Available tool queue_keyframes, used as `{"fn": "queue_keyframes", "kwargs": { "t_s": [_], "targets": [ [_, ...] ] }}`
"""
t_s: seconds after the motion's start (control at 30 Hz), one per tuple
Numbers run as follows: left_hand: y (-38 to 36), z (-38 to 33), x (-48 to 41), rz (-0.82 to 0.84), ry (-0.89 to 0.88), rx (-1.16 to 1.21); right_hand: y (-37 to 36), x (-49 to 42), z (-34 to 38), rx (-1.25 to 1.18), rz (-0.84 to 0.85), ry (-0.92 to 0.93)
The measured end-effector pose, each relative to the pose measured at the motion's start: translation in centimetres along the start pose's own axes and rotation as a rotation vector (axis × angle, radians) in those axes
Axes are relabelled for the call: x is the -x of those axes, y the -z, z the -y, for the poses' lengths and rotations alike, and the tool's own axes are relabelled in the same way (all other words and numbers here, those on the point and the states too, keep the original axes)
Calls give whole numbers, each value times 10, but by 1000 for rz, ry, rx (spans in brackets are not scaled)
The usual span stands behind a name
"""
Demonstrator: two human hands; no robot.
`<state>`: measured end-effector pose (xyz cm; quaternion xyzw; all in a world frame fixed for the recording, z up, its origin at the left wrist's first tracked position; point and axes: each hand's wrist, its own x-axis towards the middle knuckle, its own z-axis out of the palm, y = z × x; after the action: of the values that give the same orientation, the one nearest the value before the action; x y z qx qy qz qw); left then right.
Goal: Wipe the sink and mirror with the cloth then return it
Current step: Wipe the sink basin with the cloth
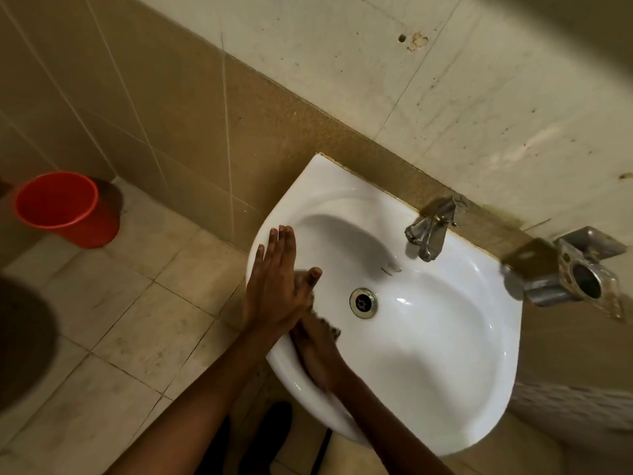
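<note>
A white wall-hung sink (pixel 438 354) fills the middle right, with its drain (pixel 363 302) in the basin. A dark grey cloth (pixel 334 329) lies on the sink's front-left edge, mostly hidden under my hands. My right hand (pixel 317 354) presses on the cloth and looks blurred. My left hand (pixel 277 279) lies flat across the left rim and over my right hand's fingers, with its own fingers straight. No mirror is in view.
A chrome tap (pixel 431 231) stands at the sink's back edge. A metal holder (pixel 579 272) is fixed to the wall right of the sink. A red bucket (pixel 65 207) sits on the tiled floor in the left corner. A dark round shape (pixel 20 341) is at the left edge.
</note>
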<state>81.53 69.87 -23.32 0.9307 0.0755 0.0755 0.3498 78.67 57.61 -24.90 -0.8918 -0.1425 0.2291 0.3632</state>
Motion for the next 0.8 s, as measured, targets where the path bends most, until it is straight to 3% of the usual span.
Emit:
{"fn": "queue_keyframes", "kwargs": {
  "t_s": [0.07, 0.23, 0.27, 0.33, 0.4, 0.5, 0.57, 0.63, 0.67, 0.73, 0.8],
  "targets": [
    [0, 0, 0, 2, -1, 1, 15, 27, -27, 163, 40, 91],
    [1, -1, 0, 1, 6, -25, 46, 22, -109, 395, -163, -275],
    [2, -2, 0, 2, 0, -23, 34, 21, -98, 274, -154, -266],
    [2, -2, 1, 17, -15, -20, 11, 25, -56, 25, -60, -121],
    [2, -1, 0, 16, -14, -33, 9, 39, -17, -24, 198, -6],
    [2, -3, 1, 30, -14, -55, 46, 85, -32, 120, 329, 264],
    [2, -3, 2, 31, -13, -80, 84, 106, -82, 400, 357, 369],
    [2, -4, 1, 24, -15, -97, 126, 116, -128, 549, 338, 198],
    [2, -4, 0, 25, -16, -99, 142, 118, -151, 612, 163, 35],
    [2, -4, 0, 38, -21, -106, 161, 104, -170, 869, 50, -262],
    [2, -4, 1, 30, -22, -105, 159, 89, -176, 932, -62, -346]
  ]
}}
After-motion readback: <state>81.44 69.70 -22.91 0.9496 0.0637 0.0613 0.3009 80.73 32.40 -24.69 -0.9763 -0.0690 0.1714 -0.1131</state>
